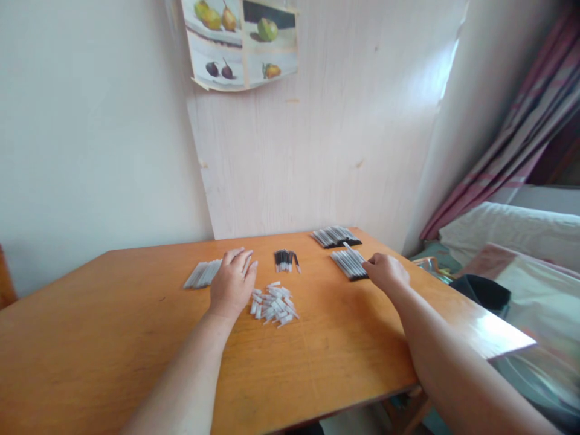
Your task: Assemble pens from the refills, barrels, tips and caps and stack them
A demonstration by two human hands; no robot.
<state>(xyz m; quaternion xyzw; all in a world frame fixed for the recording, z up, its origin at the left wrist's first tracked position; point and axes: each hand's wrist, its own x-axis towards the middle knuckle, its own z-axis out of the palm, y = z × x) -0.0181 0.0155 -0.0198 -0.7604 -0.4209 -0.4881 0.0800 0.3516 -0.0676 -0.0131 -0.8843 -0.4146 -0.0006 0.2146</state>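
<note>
My right hand (386,271) pinches the lower end of a slim translucent pen (352,249) at the right of the table. The pen tilts over a row of similar pens (347,264) with black ends. My left hand (233,280) hovers palm down with its fingers stretched, and I see nothing held in it. Beside it on the left lie whitish translucent tubes (202,274), partly covered by the hand. Small clear and white plastic pieces (274,303) form a loose heap just right of my left wrist. Short black pieces with pale tips (283,260) lie side by side behind the heap.
A second row of black-ended pens (336,235) lies near the back edge of the wooden table (136,338). The wall with a fruit picture (244,45) rises behind. Right of the table are a dark container (483,293) and a bed (534,241).
</note>
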